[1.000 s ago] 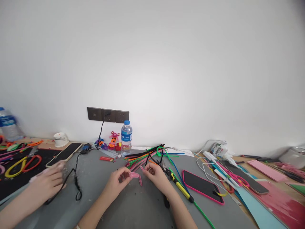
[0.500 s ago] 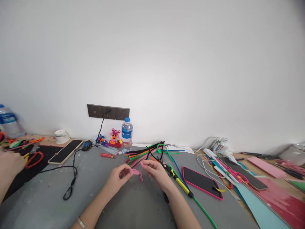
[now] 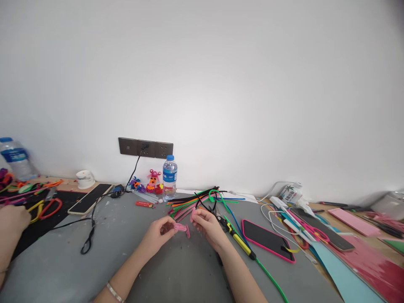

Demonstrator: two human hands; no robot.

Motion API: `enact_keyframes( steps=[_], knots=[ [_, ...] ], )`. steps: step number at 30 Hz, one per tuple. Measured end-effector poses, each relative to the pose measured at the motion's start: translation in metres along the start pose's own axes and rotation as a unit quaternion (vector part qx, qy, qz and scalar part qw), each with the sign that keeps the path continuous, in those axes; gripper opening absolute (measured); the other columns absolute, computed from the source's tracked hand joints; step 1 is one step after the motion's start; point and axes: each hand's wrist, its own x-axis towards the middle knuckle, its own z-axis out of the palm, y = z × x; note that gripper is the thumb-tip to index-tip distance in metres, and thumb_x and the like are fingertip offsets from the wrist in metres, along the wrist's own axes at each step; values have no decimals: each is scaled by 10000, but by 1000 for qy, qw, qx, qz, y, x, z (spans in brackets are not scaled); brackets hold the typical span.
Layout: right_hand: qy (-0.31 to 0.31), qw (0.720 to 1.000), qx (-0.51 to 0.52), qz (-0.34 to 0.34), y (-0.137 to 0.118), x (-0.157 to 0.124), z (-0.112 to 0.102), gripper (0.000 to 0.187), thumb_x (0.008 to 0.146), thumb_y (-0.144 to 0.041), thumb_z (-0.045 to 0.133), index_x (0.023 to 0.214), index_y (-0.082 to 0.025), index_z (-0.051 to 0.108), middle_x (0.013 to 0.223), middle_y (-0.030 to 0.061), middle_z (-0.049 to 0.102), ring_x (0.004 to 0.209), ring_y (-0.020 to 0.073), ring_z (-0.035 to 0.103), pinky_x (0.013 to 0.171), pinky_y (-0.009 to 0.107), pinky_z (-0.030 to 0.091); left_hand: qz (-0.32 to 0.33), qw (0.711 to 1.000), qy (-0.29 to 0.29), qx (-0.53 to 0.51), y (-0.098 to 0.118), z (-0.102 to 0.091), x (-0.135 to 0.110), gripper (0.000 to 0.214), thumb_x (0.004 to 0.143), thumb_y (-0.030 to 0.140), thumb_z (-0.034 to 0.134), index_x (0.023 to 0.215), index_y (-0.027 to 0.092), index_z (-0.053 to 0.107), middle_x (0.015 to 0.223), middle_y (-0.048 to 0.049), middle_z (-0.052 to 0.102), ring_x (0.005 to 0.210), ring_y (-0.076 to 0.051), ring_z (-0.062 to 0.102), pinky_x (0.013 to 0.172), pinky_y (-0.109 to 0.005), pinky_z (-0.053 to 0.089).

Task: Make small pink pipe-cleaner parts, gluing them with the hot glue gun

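Observation:
Over the grey mat, my left hand (image 3: 158, 234) pinches a folded pink pipe cleaner (image 3: 180, 227) between thumb and fingertips; a short part of it bends downward at its right end. Close by on the right, my right hand (image 3: 207, 227) is closed on a second small pink pipe cleaner piece (image 3: 192, 214), which points upward from the fingertips. A small gap separates the two pink pieces. Behind my hands lies a bundle of coloured pipe cleaners (image 3: 184, 205). Pliers with yellow-and-black handles (image 3: 239, 241) rest beside my right wrist.
A water bottle (image 3: 169, 179) stands by the wall near small pipe cleaner figures (image 3: 152, 182). A pink-cased phone (image 3: 268, 240) lies at right, another phone (image 3: 90, 198) at left. At far left, a co-worker's hand (image 3: 13, 221) is near red-handled scissors (image 3: 51, 208). A black cable (image 3: 92, 227) crosses the mat.
My right hand's pink piece has turned more upright. My left hand keeps its piece almost in place. The view has shifted slightly, and the co-worker's hand sits a little lower.

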Motion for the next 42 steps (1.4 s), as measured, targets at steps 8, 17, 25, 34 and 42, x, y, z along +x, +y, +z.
enact_keyframes(
  steps=[8,17,25,34,42],
  knots=[
    [30,999,-18,-34,3,4,-1,338,556,-415,874,751,-177,734,584,-32,598,521,93,481,518,220,315,-1,1000,-5,2,-1,0,0,196,829,349,615,813,154,630,719,-15,604,667,-164,548,613,-239,418],
    [37,999,-17,-15,3,3,-3,389,542,-415,873,832,-174,776,618,-13,632,553,103,514,547,224,337,5,1000,0,-2,-6,1,0,171,829,331,626,814,162,640,727,-18,630,683,-169,579,622,-236,442],
    [31,998,-20,-41,3,4,-3,328,554,-411,859,722,-168,719,586,-28,577,546,103,474,558,230,330,95,994,51,37,-1,-3,-1,67,822,230,610,810,188,660,729,-12,653,666,-164,597,625,-235,461],
    [18,998,-11,-57,-1,1,-1,244,628,-342,769,729,-192,605,631,-20,571,582,128,490,558,236,347,162,981,88,56,3,-7,-1,112,833,177,568,829,196,678,798,-34,690,723,-174,618,636,-237,469],
    [7,997,24,-74,-6,-2,4,280,651,-299,753,879,-227,607,651,-47,545,550,111,459,550,230,360,107,988,87,75,-2,-7,-1,101,835,217,575,832,205,675,806,-28,689,709,-176,599,649,-245,458]
  ],
)
